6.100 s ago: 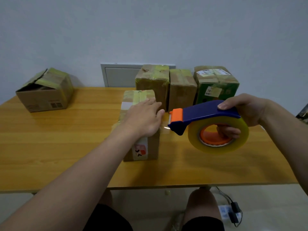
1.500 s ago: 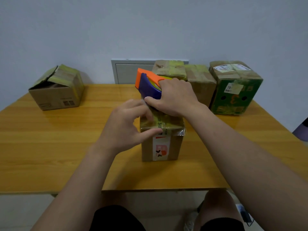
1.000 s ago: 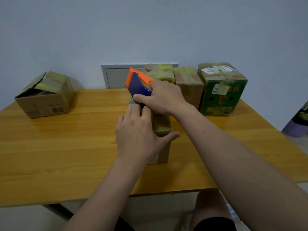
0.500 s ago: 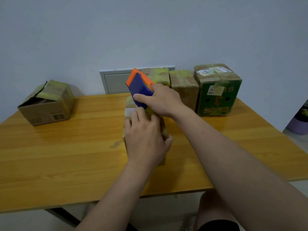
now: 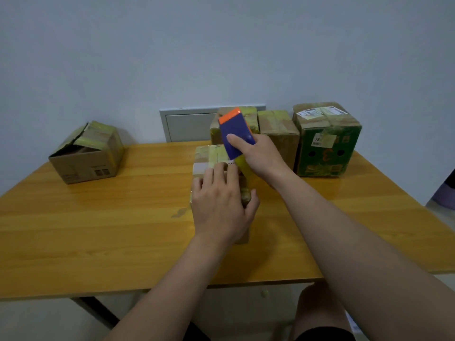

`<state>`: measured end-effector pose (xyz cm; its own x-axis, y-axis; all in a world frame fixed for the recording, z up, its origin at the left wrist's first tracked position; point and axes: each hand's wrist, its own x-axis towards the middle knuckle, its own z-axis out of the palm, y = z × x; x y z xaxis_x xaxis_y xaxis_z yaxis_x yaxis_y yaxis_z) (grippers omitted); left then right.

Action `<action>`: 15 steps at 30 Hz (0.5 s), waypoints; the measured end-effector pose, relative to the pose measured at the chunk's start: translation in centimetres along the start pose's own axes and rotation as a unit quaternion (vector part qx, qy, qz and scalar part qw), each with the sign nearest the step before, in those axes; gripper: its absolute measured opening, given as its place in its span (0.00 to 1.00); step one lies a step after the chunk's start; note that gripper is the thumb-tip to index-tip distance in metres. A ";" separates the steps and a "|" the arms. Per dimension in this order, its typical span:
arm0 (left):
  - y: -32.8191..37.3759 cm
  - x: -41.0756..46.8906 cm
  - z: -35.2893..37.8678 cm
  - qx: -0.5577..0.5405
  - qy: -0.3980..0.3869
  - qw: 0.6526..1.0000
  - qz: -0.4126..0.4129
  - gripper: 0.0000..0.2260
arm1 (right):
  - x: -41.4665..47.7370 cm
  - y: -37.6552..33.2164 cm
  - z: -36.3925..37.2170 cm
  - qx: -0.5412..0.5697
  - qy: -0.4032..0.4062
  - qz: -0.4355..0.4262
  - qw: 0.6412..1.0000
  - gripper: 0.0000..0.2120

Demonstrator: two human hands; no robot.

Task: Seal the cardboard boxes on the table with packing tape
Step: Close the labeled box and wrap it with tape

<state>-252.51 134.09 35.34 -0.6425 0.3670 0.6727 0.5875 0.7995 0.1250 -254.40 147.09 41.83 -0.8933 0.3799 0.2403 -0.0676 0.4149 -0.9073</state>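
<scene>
Wooden table (image 5: 98, 230) against pale wall (image 5: 221, 45): left hand (image 5: 221, 205) presses flat on box (image 5: 209, 156), right hand (image 5: 261, 156) grips tape dispenser (image 5: 235, 134).

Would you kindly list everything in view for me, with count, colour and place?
table: one, orange-yellow wood, fills the middle of the view.
centre box: one, brown with yellowish tape, mid-table under both hands.
open box: one, brown, far left, flaps ajar.
back brown boxes: two, brown, taped, back edge.
green box: one, green, right end of the back row.
tape dispenser: one, blue with orange tip, over the centre box.
wall panel: one, grey, behind the table.
purple object: one, right edge, unclear.
left hand: flat on the centre box.
right hand: grips the tape dispenser.
knee: one, below the table edge.
</scene>
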 end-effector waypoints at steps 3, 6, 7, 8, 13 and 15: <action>-0.2 0.2 -0.8 -0.001 -0.033 0.999 0.011 0.20 | -1.1 0.6 -0.3 0.064 0.034 -0.002 0.997 0.16; -1.3 0.3 -1.8 -0.024 -0.045 0.999 0.012 0.18 | -1.9 0.1 -0.6 0.101 0.034 -0.018 0.994 0.15; -2.0 0.3 -2.2 -0.031 -0.052 0.998 0.015 0.19 | -2.2 -0.4 -0.8 0.117 0.031 -0.018 0.992 0.15; -2.8 0.2 -2.5 -0.037 -0.063 0.997 0.018 0.21 | -2.3 -1.0 -1.0 0.127 0.026 -0.019 0.991 0.15; -6.0 -0.6 -4.4 -0.056 -0.102 0.992 0.052 0.25 | -3.5 -3.7 -2.3 0.144 -0.039 -0.045 0.988 0.20; -6.8 -0.8 -5.1 -0.105 -0.105 0.986 0.068 0.24 | -4.1 -4.2 -2.5 0.149 -0.046 -0.051 0.986 0.20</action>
<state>-253.46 125.94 37.64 -0.6253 0.5730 0.5298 0.7506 0.6274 0.2074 -249.35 145.86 45.52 -0.9104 0.2663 0.3166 -0.2752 0.1815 -0.9441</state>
